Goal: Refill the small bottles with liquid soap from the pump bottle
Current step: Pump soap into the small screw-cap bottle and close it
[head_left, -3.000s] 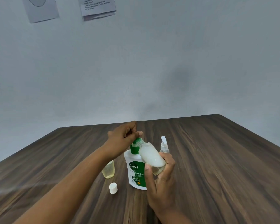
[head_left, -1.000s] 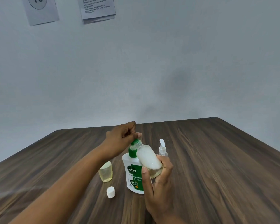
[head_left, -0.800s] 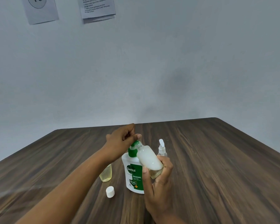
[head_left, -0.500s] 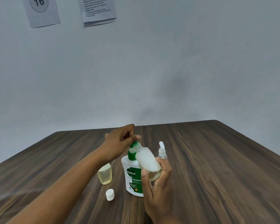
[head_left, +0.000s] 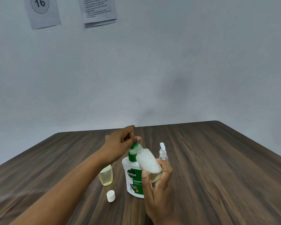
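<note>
There is a single view, from a wide-angle camera worn on the person's head. It faces forward and a little downward, along the tabletop (head_left: 217, 168) toward its far edge, where a plain wall (head_left: 169, 70) rises and fills more than the upper half of the frame. A numbered sheet (head_left: 42, 12) and a printed sheet (head_left: 99, 10) are cut off by the top border. Both far corners of the tabletop show, and its side edges splay outward toward the lens. The left hand (head_left: 120, 142) on the pump bottle (head_left: 131, 177) and the right hand (head_left: 159, 189) round a small bottle (head_left: 148, 161) sit low and central, close to the camera, with the forearms entering from the bottom border.
</note>
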`<action>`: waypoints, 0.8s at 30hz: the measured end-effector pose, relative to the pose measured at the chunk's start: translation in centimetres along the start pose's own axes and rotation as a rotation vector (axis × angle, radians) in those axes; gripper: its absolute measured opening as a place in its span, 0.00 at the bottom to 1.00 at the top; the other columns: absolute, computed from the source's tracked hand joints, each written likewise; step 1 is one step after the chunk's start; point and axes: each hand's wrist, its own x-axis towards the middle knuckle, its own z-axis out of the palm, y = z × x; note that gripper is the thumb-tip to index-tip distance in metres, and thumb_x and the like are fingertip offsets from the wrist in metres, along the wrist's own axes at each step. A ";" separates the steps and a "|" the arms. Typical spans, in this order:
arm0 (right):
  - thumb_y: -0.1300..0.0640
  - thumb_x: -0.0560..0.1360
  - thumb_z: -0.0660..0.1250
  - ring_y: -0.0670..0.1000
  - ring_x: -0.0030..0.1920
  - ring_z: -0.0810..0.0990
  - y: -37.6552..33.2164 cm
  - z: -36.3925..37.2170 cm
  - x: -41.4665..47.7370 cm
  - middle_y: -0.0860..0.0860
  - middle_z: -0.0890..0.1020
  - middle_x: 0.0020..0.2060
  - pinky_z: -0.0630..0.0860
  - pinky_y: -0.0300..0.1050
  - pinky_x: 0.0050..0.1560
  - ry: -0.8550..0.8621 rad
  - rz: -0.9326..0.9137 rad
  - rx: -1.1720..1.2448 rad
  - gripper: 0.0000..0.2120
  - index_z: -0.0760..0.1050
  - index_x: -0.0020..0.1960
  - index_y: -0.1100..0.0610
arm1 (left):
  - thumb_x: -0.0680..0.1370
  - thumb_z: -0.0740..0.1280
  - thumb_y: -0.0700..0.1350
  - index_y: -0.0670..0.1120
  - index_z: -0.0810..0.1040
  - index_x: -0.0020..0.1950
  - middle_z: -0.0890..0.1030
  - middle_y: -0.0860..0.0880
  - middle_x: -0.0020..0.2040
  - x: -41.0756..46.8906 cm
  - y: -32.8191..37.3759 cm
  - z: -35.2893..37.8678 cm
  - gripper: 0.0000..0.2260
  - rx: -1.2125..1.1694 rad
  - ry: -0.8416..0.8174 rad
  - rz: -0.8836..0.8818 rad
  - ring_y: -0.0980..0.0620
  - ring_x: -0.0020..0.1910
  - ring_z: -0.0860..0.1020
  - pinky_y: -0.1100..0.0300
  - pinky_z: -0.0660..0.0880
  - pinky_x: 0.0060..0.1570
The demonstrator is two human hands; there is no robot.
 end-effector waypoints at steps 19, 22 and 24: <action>0.35 0.77 0.53 0.39 0.48 0.74 0.0 0.1 0.1 0.36 0.68 0.53 0.76 0.34 0.36 0.044 -0.005 0.011 0.22 0.60 0.62 0.50 | 0.77 0.65 0.50 0.55 0.65 0.30 0.69 0.58 0.25 -0.2 0.1 1.0 0.16 0.009 0.063 -0.055 0.62 0.29 0.68 0.47 0.67 0.54; 0.35 0.77 0.54 0.38 0.48 0.74 0.0 0.1 0.0 0.33 0.68 0.56 0.76 0.37 0.35 0.042 -0.018 -0.001 0.22 0.60 0.62 0.50 | 0.77 0.65 0.50 0.55 0.65 0.30 0.69 0.58 0.25 -0.3 0.1 1.0 0.17 0.004 0.068 -0.055 0.61 0.29 0.68 0.48 0.66 0.53; 0.35 0.77 0.54 0.37 0.49 0.74 0.0 0.1 0.0 0.31 0.67 0.56 0.76 0.36 0.36 0.036 -0.021 -0.006 0.22 0.60 0.62 0.49 | 0.77 0.66 0.50 0.54 0.65 0.31 0.68 0.57 0.26 -0.2 0.2 0.7 0.17 -0.011 0.061 -0.040 0.61 0.29 0.67 0.51 0.63 0.50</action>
